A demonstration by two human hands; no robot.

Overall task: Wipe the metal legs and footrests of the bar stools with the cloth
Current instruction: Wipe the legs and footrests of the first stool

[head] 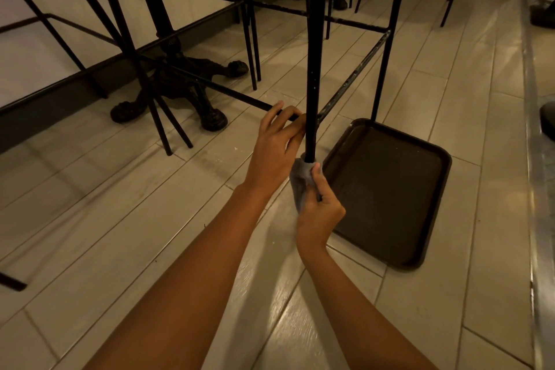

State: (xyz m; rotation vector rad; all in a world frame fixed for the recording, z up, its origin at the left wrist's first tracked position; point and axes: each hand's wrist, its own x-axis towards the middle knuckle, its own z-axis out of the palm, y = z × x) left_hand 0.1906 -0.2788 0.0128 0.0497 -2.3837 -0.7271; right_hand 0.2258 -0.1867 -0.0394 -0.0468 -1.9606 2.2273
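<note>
View from above, looking down at a tiled floor (pixel 150 219). In the centre of the frame, the right hand (pixel 319 210) holds a grey cloth (pixel 301 180), its fingers clamped on the cloth, which is wrapped round the bottom of a black stool leg (pixel 312 69) close to the floor. Just above, the left hand (pixel 276 144) steadies the same leg, its fingers curled round it where the footrest bars meet it. The wipe seems to be at the foot of this one leg. The footrest bar (pixel 354 75) running to the upper right shows pale specks, so it probably awaits wiping. More stools (pixel 249 39) stand across the top of the frame; whether they are clean cannot be told. A dark tray (pixel 432 219) lies on the floor at right.
</note>
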